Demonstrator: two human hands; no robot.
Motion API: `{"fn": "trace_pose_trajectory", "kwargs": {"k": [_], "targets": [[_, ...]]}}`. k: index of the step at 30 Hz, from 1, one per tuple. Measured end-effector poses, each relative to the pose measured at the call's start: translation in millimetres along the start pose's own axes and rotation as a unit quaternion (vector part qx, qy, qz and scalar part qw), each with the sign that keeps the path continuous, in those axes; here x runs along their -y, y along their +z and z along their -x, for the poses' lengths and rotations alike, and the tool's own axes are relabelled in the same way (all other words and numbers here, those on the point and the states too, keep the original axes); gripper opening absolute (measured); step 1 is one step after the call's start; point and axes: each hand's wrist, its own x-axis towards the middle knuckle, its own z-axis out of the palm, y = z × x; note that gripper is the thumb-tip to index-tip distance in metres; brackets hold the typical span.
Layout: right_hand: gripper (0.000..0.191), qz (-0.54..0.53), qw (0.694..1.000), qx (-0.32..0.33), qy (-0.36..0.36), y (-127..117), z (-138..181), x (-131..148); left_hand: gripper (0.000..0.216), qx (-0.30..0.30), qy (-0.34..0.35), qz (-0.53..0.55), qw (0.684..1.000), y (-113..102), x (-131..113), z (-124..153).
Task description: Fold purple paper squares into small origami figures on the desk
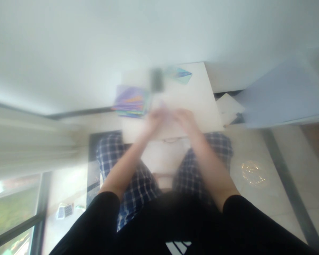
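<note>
Haze and blur cover much of the view. Over the white table [207, 106], my left hand [156, 117] and my right hand [184, 117] come close together with fingers bent. Between them is a small pale purple piece [166, 110] that looks like paper; its shape is smeared, and both hands seem closed on it. Just left of my left hand lies a stack of coloured paper [130, 101], mostly purple on top. Beyond my hands is a dark rectangular object [156, 80], too blurred to name. Right of it rests a folded blue and teal paper shape [184, 75].
A white wall [159, 32] stands behind the table. White pieces [229, 108] and a large pale panel [287, 92] are on the right. Small glittering lights [253, 173] show on the floor at right, and printed cards [65, 211] at lower left by the window.
</note>
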Motion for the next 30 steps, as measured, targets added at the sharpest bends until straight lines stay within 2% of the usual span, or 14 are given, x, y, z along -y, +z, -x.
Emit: {"fn": "trace_pose_trajectory", "kwargs": {"k": [2, 4, 9, 15, 21, 25, 28, 30], "targets": [[0.032, -0.043, 0.998, 0.023, 0.032, 0, -1, -2, 0.032, 0.008, 0.001, 0.006, 1.000, 0, 0, 0], [0.028, -0.042, 0.997, 0.037, 0.045, 0, 1, 0, 0.032, 0.012, 0.001, 0.013, 1.000, 1, 1, -1], [0.021, 0.006, 0.998, 0.066, 0.010, -4, 7, 10, 0.031, 0.028, 0.004, 0.032, 0.999, 2, -1, 0], [0.027, 0.001, 0.999, 0.041, -0.005, -1, 3, -1, 0.033, 0.028, 0.002, 0.032, 0.999, 1, 1, 1], [0.030, -0.040, 0.999, 0.023, 0.027, 4, 0, -13, 0.038, 0.030, 0.002, 0.041, 0.999, 3, 3, 1], [0.035, -0.032, 0.999, 0.018, 0.011, 0, -6, -18, 0.036, 0.035, 0.003, 0.035, 0.999, 2, 1, 1], [0.043, -0.037, 0.999, -0.010, -0.005, -5, -12, -21, 0.033, 0.011, -0.018, 0.027, 0.999, 0, -1, 1], [0.047, -0.002, 0.999, -0.027, -0.033, -8, -14, -20, 0.032, 0.005, -0.031, 0.032, 0.999, -1, -4, 2]]}}
